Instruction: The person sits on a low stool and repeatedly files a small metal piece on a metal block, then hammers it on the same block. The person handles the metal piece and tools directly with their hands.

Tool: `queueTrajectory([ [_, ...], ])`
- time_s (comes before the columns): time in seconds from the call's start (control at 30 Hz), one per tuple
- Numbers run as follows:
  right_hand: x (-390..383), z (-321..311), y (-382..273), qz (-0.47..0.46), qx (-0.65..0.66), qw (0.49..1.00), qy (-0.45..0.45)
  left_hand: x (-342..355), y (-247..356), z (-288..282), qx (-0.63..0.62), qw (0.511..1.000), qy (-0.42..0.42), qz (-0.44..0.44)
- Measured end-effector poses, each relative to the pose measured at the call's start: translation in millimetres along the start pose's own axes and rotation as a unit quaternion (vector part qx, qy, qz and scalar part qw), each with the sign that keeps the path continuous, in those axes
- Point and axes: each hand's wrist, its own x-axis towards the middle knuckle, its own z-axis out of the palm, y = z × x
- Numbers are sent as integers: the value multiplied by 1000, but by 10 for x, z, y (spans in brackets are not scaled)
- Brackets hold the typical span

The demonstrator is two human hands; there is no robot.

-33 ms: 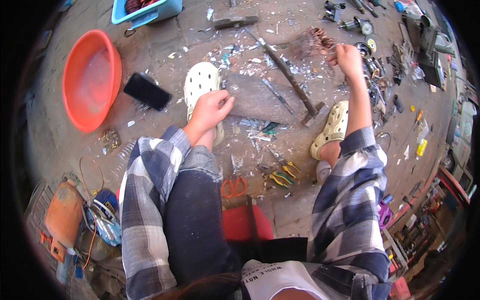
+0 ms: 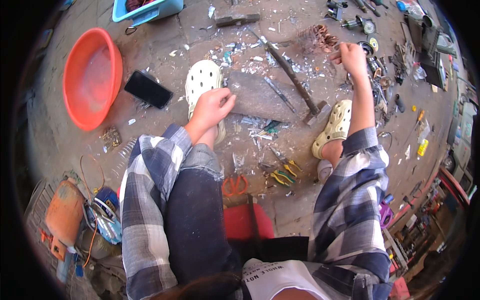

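Observation:
My right hand (image 2: pixel 352 59) reaches out at the upper right, its fingers curled into a pinch beside a bundle of copper-coloured wire (image 2: pixel 317 40). I cannot make out what, if anything, is between the fingertips. Over my left shoe (image 2: pixel 202 80), my left hand (image 2: pixel 211 107) hangs loosely closed with nothing seen in it. A flat grey slab (image 2: pixel 252 100) lies between my feet. Resting across its right end is a long-handled hammer (image 2: pixel 295 80), head toward my right shoe (image 2: pixel 336 125). A slim metal rod like a chisel (image 2: pixel 279 93) lies on the slab.
A red basin (image 2: pixel 92 80), black phone (image 2: pixel 148 90) and blue tub (image 2: pixel 157 12) stand left. Nearer me lie orange-handled scissors (image 2: pixel 234 185) and yellow-handled pliers (image 2: pixel 282 175). Another hammer head (image 2: pixel 237 20) lies beyond. Metal parts (image 2: pixel 382 82) crowd the right; scraps litter the floor.
The whole view has shifted slightly. The copper-coloured wire bundle looks sharper than before, and my right hand's fingers have moved slightly. My left hand keeps its pose.

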Motion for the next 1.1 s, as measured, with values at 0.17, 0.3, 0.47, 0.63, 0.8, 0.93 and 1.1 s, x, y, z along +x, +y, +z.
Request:
queueTrajectory([
  [0.17, 212, 208, 287, -6, -27, 1000, 12, 57, 8, 65, -2, 1000, -9, -14],
  [0.3, 59, 334, 298, 25, 178, 984, 18, -22, -35, 17, 4, 999, -11, -53],
  [0.47, -698, 183, 513, 51, 339, 916, 211, 47, -25, 74, -17, 999, -15, -29],
  [0.63, -1995, 879, 1022, 200, 340, 860, 324, 75, 18, 92, -27, 999, -10, -33],
  [0.8, -3217, 2346, 767, 336, 341, 859, 179, -81, -17, 10, -25, 999, -11, -39],
  [0.93, -3512, 2730, 445, 310, 265, 912, 44, -220, 152, -22, -31, 999, 3, -10],
  [1.1, -3272, 2685, 316, 256, 239, 937, 11, -382, 239, -148, -46, 999, 16, -7],
])
